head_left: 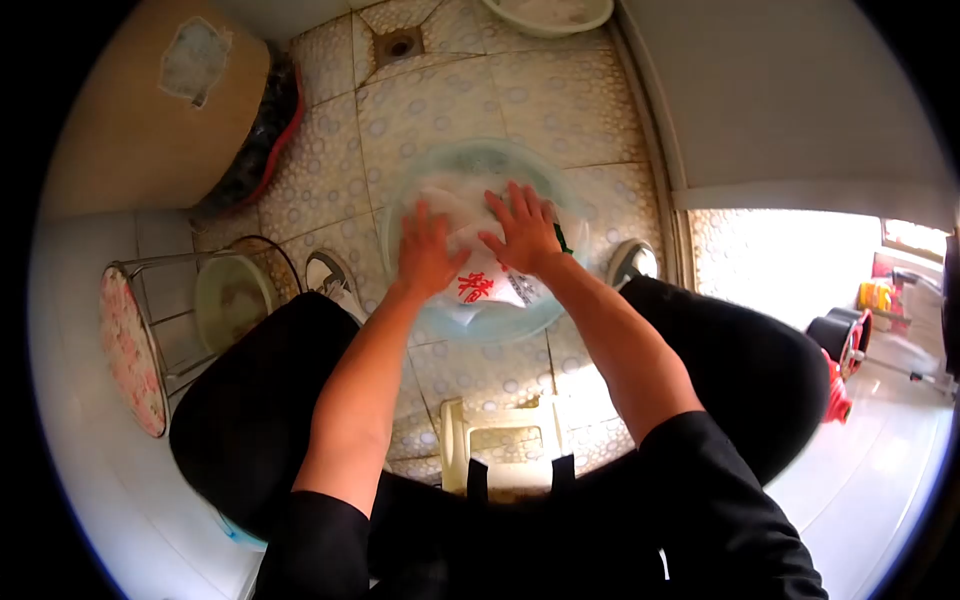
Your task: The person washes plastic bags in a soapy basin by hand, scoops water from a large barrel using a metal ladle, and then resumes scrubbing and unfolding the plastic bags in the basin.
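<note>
Between my feet a pale translucent basin stands on the tiled floor. White cloth with red and dark printed characters lies bunched inside it, with whitish suds or wet material around it. My left hand rests on the left part of the cloth, fingers spread and pointing away from me. On the upper right part of the cloth lies my right hand, its fingers also apart. Neither hand's fingers are wrapped round the cloth. What lies beneath the palms is hidden.
A cream stool is close in front of my body. At the left are a folded chair with a floral seat and a greenish basin. Another basin stands at the top, near a floor drain. A door frame runs along the right.
</note>
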A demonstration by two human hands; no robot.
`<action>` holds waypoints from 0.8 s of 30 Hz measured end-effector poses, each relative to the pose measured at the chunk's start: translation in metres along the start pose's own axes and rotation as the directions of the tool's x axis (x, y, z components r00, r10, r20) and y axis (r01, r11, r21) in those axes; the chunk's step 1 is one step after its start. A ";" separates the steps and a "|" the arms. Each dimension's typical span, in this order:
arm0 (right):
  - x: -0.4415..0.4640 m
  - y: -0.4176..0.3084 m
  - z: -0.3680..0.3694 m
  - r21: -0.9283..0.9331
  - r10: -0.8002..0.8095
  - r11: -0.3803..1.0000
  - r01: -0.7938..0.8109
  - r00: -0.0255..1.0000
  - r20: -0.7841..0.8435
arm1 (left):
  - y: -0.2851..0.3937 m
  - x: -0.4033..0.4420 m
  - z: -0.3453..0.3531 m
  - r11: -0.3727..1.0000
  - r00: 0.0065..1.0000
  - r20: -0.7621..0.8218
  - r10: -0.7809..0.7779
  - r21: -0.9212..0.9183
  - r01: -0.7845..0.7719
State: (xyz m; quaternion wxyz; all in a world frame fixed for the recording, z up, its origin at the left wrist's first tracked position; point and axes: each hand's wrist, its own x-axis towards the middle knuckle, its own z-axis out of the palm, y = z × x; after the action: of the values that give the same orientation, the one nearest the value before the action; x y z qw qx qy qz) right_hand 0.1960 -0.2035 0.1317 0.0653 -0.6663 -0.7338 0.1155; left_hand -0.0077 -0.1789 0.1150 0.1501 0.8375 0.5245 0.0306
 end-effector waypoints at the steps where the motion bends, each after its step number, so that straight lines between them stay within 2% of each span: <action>1: 0.010 0.002 0.011 0.007 -0.007 1.000 0.007 1.000 0.020 | 0.002 0.005 0.002 0.998 1.000 0.023 -0.021 -0.054 0.022; 3: 0.020 0.004 0.024 0.095 0.121 0.985 -0.144 0.969 0.213 | 0.009 0.016 0.002 0.992 0.995 0.081 -0.053 -0.111 0.062; 5: 0.031 0.011 0.041 0.097 0.122 0.984 -0.148 0.965 0.232 | 0.009 0.032 0.006 0.886 0.910 0.368 -0.193 -0.332 0.323; 7: 0.045 0.018 0.052 0.187 0.103 0.971 -0.147 0.969 0.222 | 0.002 0.049 0.015 0.880 0.867 0.461 -0.189 -0.313 0.358; 8: 0.045 0.018 0.067 0.117 0.042 0.992 -0.042 0.999 -0.001 | -0.002 0.056 0.023 0.875 0.832 0.525 -0.180 -0.300 0.379; 9: 0.048 0.017 0.070 0.119 0.046 0.992 -0.049 0.999 0.020 | -0.012 0.056 0.050 0.871 0.820 0.543 -0.180 -0.300 0.390; 10: 0.054 0.016 0.067 0.031 0.056 0.998 -0.060 0.993 0.100 | -0.028 0.047 0.091 0.974 0.945 0.320 -0.067 -0.187 0.132; 11: 0.056 0.018 0.070 -0.057 0.075 0.996 -0.066 0.982 0.175 | -0.027 0.048 0.096 0.994 0.988 0.104 0.112 -0.006 -0.112; 12: 0.057 0.024 0.084 -0.053 0.080 0.996 -0.071 0.979 0.188 | -0.029 0.050 0.100 0.994 0.987 0.118 0.112 -0.011 -0.112; 14: 0.063 0.034 0.114 0.101 0.092 0.990 -0.096 0.995 0.045 | -0.028 0.055 0.092 0.990 0.976 0.204 -0.072 -0.107 0.096; 15: 0.062 0.038 0.120 0.102 0.103 0.989 -0.109 0.993 0.064 | -0.021 0.062 0.081 0.989 0.972 0.225 -0.069 -0.113 0.096; 17: 0.072 0.038 0.108 0.338 0.079 0.934 -0.118 0.989 0.129 | -0.012 0.076 0.058 0.973 0.919 0.362 -0.155 -0.106 0.206; 18: 0.081 0.033 0.096 0.339 0.075 0.934 -0.112 0.990 0.122 | -0.016 0.074 0.054 0.973 0.922 0.354 -0.157 -0.104 0.206; 20: 0.092 0.023 0.060 -0.030 0.009 1.000 0.001 0.940 0.341 | -0.016 0.069 0.033 0.997 0.945 0.321 -0.063 -0.025 0.075; 21: 0.094 0.024 0.044 -0.051 0.004 0.999 0.013 0.948 0.320 | -0.011 0.075 0.019 0.997 0.955 0.291 -0.060 -0.032 0.072; 23: 0.114 0.019 0.013 0.096 0.166 0.962 -0.257 0.823 0.543 | -0.013 0.102 -0.018 0.999 0.812 0.584 -0.019 0.045 -0.009; 24: 0.118 0.014 0.000 0.100 0.156 0.967 -0.235 0.854 0.497 | -0.011 0.104 -0.035 0.998 0.841 0.541 -0.024 0.067 -0.015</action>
State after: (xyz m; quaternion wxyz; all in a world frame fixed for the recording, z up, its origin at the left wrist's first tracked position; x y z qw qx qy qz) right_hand 0.1974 -0.0849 0.1216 -0.0805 -0.6799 -0.6435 0.3424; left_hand 0.0219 -0.0749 0.1347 0.2634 0.8154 0.4636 -0.2253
